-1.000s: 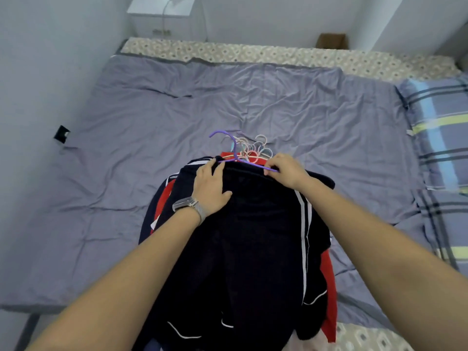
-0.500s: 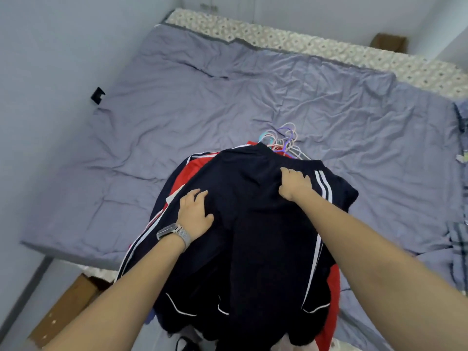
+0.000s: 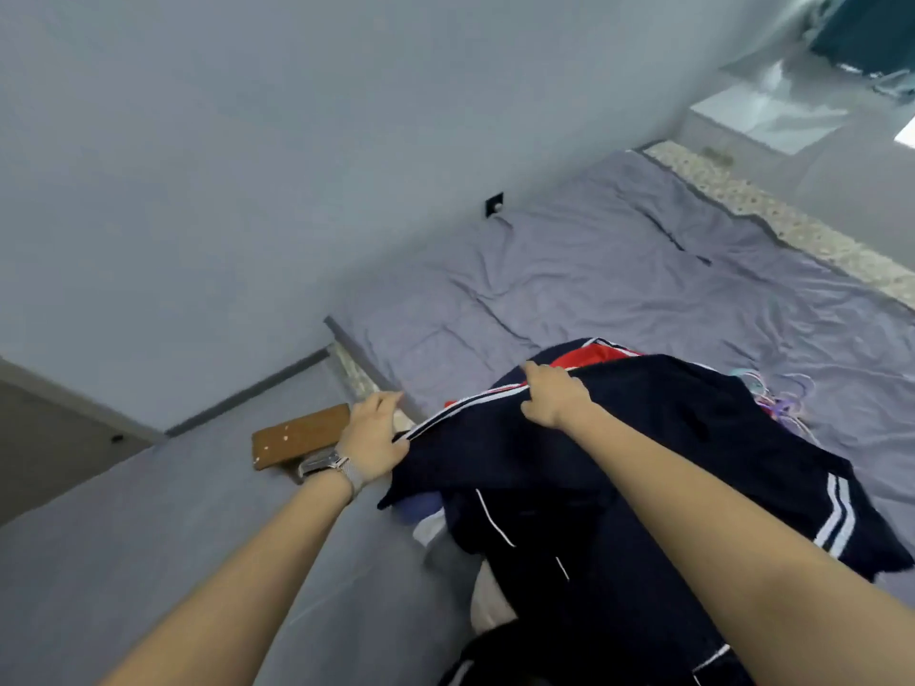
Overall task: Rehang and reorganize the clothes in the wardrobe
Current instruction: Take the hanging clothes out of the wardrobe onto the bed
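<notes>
Pile of clothes sits at the near edge of the bed (image 3: 619, 269), partly hanging over the side. Top item is a navy garment (image 3: 619, 438) with white stripes along its edge and hem. A red garment (image 3: 601, 350) pokes out from under it at the far side. More dark pieces with thin white piping hang lower, toward the floor.

Right hand (image 3: 554, 396) has fingers curled over the striped edge of the navy garment, gripping it at the top of the pile. Left hand (image 3: 374, 438) is at the left end of the same striped edge, thumb side against the fabric; fingers look loosely extended, and whether it actually pinches the cloth is hard to tell from this angle. A wristwatch (image 3: 327, 461) with a metal band is on the left wrist.

Bunch of hangers (image 3: 782, 398), pale and purple, lies on the sheet just right of the pile, touching the navy fabric.

Bed has a wrinkled grey-lilac sheet; patterned mattress edge shows along the far side. A brown board (image 3: 297, 435) lies on the floor beside the bed corner, just behind the left hand. Small dark wall socket (image 3: 494, 205) above the bed. View is tilted and blurred.
</notes>
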